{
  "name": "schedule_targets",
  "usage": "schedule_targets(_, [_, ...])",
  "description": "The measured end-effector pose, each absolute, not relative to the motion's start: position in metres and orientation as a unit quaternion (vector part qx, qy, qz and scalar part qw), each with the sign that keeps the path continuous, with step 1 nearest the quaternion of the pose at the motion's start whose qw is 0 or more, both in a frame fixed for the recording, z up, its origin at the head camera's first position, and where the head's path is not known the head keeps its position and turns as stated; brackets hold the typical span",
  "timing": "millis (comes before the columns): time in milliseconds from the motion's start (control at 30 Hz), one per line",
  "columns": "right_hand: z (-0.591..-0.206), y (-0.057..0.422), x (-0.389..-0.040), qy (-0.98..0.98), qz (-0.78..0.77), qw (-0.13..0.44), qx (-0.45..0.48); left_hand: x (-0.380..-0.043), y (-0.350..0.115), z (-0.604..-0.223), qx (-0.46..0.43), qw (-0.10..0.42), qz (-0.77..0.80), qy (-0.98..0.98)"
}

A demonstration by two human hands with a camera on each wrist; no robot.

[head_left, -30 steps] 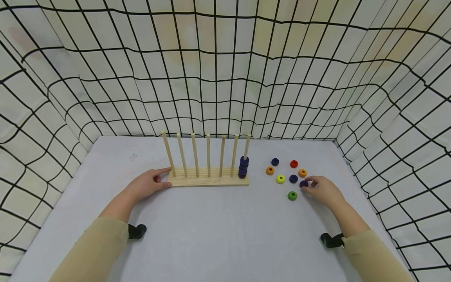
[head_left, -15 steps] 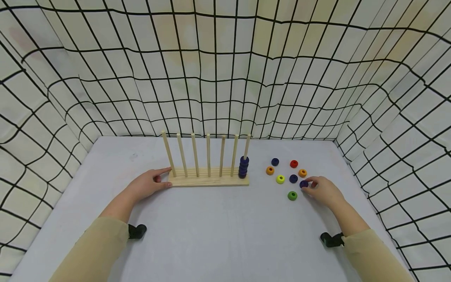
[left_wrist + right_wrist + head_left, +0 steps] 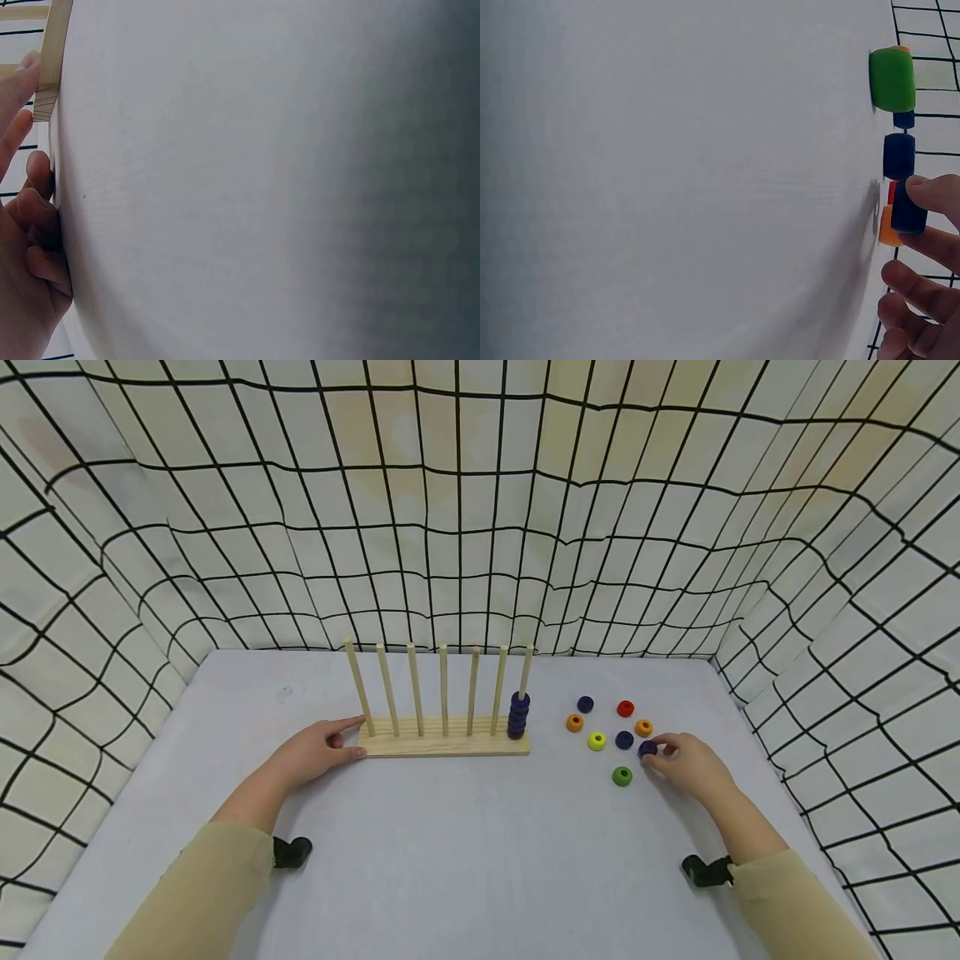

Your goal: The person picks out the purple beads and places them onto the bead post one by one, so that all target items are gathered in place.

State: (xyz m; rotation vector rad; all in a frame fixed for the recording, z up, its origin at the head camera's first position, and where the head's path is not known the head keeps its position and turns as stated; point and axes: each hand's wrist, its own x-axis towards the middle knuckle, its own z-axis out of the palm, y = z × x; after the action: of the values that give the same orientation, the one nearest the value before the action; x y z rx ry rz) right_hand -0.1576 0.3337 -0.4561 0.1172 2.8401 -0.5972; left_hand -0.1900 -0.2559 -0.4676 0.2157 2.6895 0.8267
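Right hand pinches blue bead, tilt unclear | left hand grips peg stand, pegs up, long axis crosswise

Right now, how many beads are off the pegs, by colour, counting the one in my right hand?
Dark blue beads: 3, with the held bead counted
Orange beads: 2
Red bead: 1
Yellow bead: 1
Green bead: 1
Total: 8

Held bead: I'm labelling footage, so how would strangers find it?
On the table, right of the rack, beads lie scattered. At their right edge, the right hand pinches the held bead: dark blue like two neighbours, but the only one gripped.
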Motion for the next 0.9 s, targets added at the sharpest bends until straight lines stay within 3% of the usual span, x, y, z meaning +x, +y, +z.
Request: schedule_targets(900, [-0.443, 0.323, -0.159, 0.976, -0.208, 0.058, 0.018, -0.192, -0.258, -0.47, 0.076, 0.161, 0.293, 0.939])
